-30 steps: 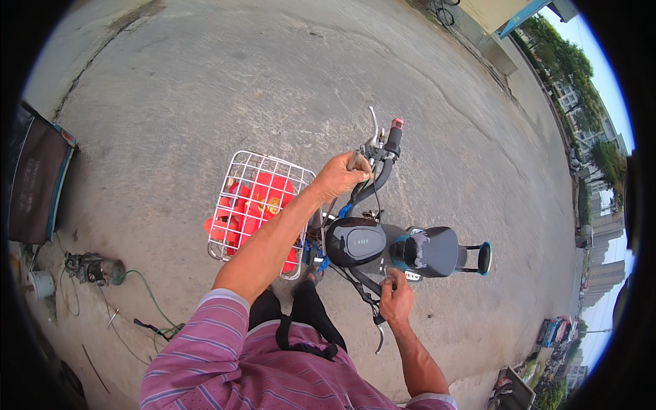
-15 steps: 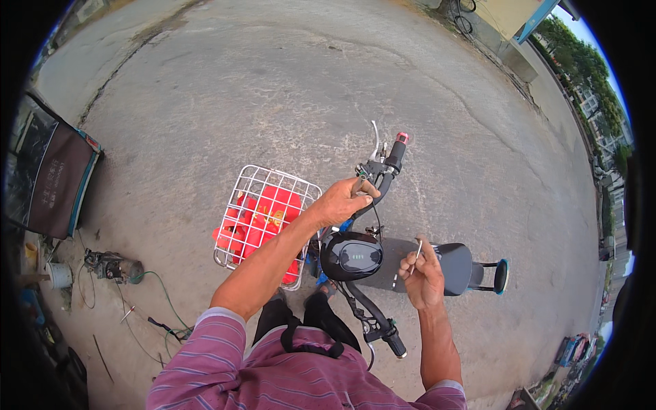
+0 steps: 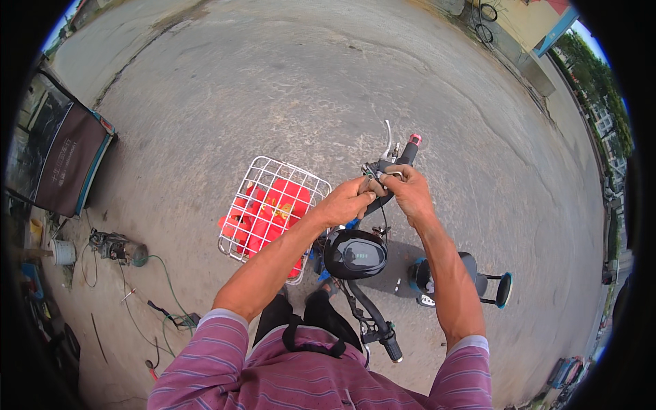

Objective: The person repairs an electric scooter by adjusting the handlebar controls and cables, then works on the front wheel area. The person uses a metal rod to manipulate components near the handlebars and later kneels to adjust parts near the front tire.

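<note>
In front of me stands a small electric bike with a glossy black front housing (image 3: 355, 253). At its far handlebar end are a black grip (image 3: 408, 153) and a silver brake lever (image 3: 389, 135). My left hand (image 3: 344, 203) is closed beside the lever's mount, pinching a small part I cannot make out. Close against it, my right hand (image 3: 412, 197) has its thumb and fingers pinched at the same fitting; what they hold is hidden. A thin dark cable (image 3: 385, 217) runs down from there. My right forearm passes over part of the black seat (image 3: 469, 265).
A white wire basket (image 3: 254, 164) holding red items (image 3: 292, 195) sits left of the handlebar. The near handlebar grip (image 3: 392, 347) points toward me. Farther left are a small motor-like machine (image 3: 113, 246), a green hose (image 3: 169, 280), a white bucket (image 3: 63, 252) and a brown-covered vehicle (image 3: 72, 160).
My right hand, holding a thin pale stick over the seat earlier, has moved forward and left to meet my left hand at the lever mount. The left hand stays there. The view has shifted slightly.
</note>
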Tool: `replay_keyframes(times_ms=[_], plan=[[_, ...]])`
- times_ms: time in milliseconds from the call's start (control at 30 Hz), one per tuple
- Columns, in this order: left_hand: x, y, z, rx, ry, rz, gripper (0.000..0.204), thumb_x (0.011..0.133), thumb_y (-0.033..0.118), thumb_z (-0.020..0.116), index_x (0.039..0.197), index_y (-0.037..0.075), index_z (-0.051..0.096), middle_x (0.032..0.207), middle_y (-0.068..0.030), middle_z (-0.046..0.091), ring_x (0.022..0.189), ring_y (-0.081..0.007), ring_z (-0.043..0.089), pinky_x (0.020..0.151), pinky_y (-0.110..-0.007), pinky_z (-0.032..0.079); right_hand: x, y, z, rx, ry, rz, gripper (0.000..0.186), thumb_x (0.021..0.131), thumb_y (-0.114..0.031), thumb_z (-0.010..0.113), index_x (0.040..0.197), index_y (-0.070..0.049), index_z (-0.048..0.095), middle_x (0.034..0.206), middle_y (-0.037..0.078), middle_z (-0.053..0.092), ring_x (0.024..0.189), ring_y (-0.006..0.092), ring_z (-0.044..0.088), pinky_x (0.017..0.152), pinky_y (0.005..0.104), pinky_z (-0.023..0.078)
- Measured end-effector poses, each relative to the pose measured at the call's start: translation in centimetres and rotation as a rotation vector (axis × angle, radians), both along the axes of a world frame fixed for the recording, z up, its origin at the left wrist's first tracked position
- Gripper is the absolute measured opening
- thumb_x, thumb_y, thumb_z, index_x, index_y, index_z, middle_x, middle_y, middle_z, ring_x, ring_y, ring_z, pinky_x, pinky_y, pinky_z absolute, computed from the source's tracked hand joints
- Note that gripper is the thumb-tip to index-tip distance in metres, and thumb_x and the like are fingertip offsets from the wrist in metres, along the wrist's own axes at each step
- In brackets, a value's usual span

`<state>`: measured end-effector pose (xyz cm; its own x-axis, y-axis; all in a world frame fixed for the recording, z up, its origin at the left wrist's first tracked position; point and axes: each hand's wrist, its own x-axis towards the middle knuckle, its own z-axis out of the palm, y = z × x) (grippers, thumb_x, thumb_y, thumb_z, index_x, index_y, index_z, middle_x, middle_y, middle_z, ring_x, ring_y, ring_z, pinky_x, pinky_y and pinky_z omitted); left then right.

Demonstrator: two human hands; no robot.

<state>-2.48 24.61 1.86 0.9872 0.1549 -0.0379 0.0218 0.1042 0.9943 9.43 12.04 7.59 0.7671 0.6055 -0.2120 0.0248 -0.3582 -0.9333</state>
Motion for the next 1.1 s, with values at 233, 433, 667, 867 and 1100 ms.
replay_keyframes(times_ms=[233, 433, 667, 867, 1100], plan=[[-0.4, -0.9, 0.7, 0.349, -0.106, 0.029, 0.018, 0.093, 0.014, 0.052, 0.107, 0.004, 0.057, 0.081, -0.0094, 0.058, 0.066, -0.0181, 0.058, 0.066, -0.036, 0.046, 1.3, 0.6, 0.1, -0.033, 0.175, 0.142, 0.04, 0.085, -0.015, 0.066, 0.118, 0.005, 0.06, 0.083, 0.003, 0.062, 0.063, 0.0092, 0.051, 0.055, 0.0267, 0.04], [-1.0, -1.1, -0.1, 0.337, -0.13, 0.102, 0.022, 0.097, 0.018, 0.049, 0.11, 0.002, 0.056, 0.087, -0.0103, 0.061, 0.068, -0.0181, 0.061, 0.066, -0.035, 0.049, 1.6, -0.4, -0.5, 0.154, 0.361, 0.223, 0.054, 0.087, -0.01, 0.065, 0.136, 0.002, 0.047, 0.093, 0.006, 0.066, 0.054, 0.0023, 0.038, 0.046, 0.0198, 0.027], [-2.2, 2.7, 1.4, -0.134, -0.063, 0.468, 0.028, 0.104, 0.025, 0.042, 0.102, 0.0, 0.055, 0.097, -0.0128, 0.065, 0.061, -0.011, 0.061, 0.046, -0.022, 0.046, 1.7, -2.9, -1.3, 0.449, 0.512, 0.222, 0.046, 0.094, -0.008, 0.057, 0.138, 0.001, 0.046, 0.115, 0.015, 0.067, 0.049, 0.001, 0.031, 0.045, 0.0186, 0.026], [-5.1, 8.3, 4.9, -0.301, -0.057, 0.649, 0.023, 0.103, 0.026, 0.045, 0.101, 0.004, 0.055, 0.095, -0.0145, 0.067, 0.053, -0.0104, 0.056, 0.041, -0.023, 0.04, 1.9, -4.5, -2.8, 0.567, 0.616, 0.189, 0.045, 0.098, -0.013, 0.053, 0.14, 0.001, 0.043, 0.117, 0.013, 0.066, 0.048, 0.0011, 0.029, 0.044, 0.0184, 0.027], [-9.5, 13.3, 2.0, -0.491, 0.142, 0.671, 0.022, 0.102, 0.025, 0.048, 0.104, 0.005, 0.056, 0.09, -0.0136, 0.069, 0.052, -0.0101, 0.052, 0.04, -0.023, 0.036, 2.0, -5.7, -5.0, 0.723, 0.72, 0.134, 0.036, 0.098, -0.013, 0.051, 0.132, -0.001, 0.047, 0.119, 0.009, 0.065, 0.048, 0.0023, 0.03, 0.047, 0.0195, 0.03]])
